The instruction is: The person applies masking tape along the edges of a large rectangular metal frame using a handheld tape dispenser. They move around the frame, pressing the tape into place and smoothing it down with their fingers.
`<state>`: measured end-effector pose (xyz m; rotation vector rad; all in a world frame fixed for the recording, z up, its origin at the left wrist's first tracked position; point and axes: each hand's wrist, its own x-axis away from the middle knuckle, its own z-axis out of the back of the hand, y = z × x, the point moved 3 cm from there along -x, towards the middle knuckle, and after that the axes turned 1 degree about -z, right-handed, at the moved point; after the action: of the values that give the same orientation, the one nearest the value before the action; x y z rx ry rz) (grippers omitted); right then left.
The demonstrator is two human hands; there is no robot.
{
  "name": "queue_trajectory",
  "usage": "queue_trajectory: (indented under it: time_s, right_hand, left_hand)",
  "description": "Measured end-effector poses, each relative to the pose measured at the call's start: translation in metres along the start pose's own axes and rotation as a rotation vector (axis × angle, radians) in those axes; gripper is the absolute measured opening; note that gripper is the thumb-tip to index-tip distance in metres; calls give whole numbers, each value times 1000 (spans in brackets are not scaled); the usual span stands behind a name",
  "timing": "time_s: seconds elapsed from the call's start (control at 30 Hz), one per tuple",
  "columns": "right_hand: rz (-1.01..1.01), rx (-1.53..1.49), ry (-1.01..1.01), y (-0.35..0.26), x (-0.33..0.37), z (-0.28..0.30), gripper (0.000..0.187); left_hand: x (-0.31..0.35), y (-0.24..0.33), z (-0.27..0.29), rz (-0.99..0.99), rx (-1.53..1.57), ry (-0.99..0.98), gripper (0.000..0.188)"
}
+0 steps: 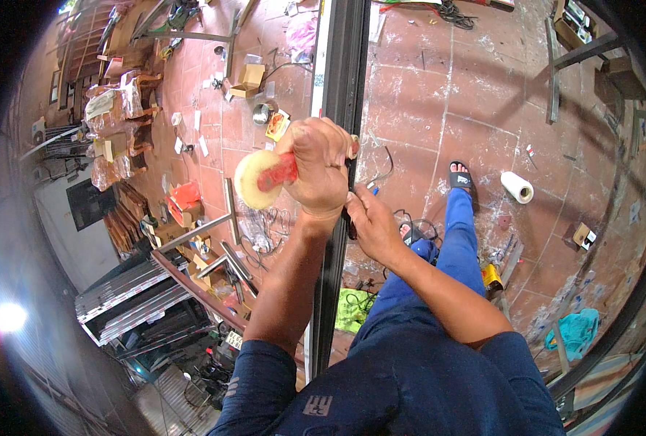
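My left hand (321, 168) is raised and closed around the red handle of a mallet (259, 179), whose round cream head points left. A long black metal profile (343, 65) runs from the top of the view down past my body. Just below the left hand, my right hand (371, 224) grips that profile at its right edge, fingers wrapped on it. Both hands sit close together over the profile. My blue-trousered leg and sandalled foot (459, 177) stand to the right of it on the red tiled floor.
A white paper roll (517, 187) lies on the tiles at right. Left of the profile are a cardboard box (247, 80), a red box (185, 196) and stacked metal profiles (130, 291). A green cloth (352, 305) and a teal cloth (577, 330) lie on the floor.
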<state>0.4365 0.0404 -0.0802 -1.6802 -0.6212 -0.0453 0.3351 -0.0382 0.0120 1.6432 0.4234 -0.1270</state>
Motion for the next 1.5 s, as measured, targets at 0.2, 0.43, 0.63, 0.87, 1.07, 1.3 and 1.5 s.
queue_trajectory:
  time_s: [0.2, 0.43, 0.63, 0.87, 1.07, 1.3, 1.5]
  right_hand:
    - [-56, -225, 41, 17, 7, -9, 34]
    - [-133, -311, -102, 33, 26, -11, 41]
    - [-97, -183, -92, 34, 32, -7, 44]
    - [-84, -58, -250, 15, 12, 13, 38]
    - [-385, 7, -400, -4, 0, 12, 30]
    - [-532, -3, -487, -14, -5, 17, 35]
    - [-483, 107, -437, -16, -3, 28, 33]
  left_hand:
    - [27, 8, 10, 18, 13, -37, 52]
    - [52, 19, 16, -5, -8, -59, 52]
    - [69, 28, 21, -15, -2, -29, 52]
    - [91, 63, 53, 169, 142, 214, 48]
    - [220, 117, 55, 818, -434, 29, 24]
    - [272, 5, 10, 793, -694, 240, 57]
    - [285, -51, -7, 700, -473, 384, 13]
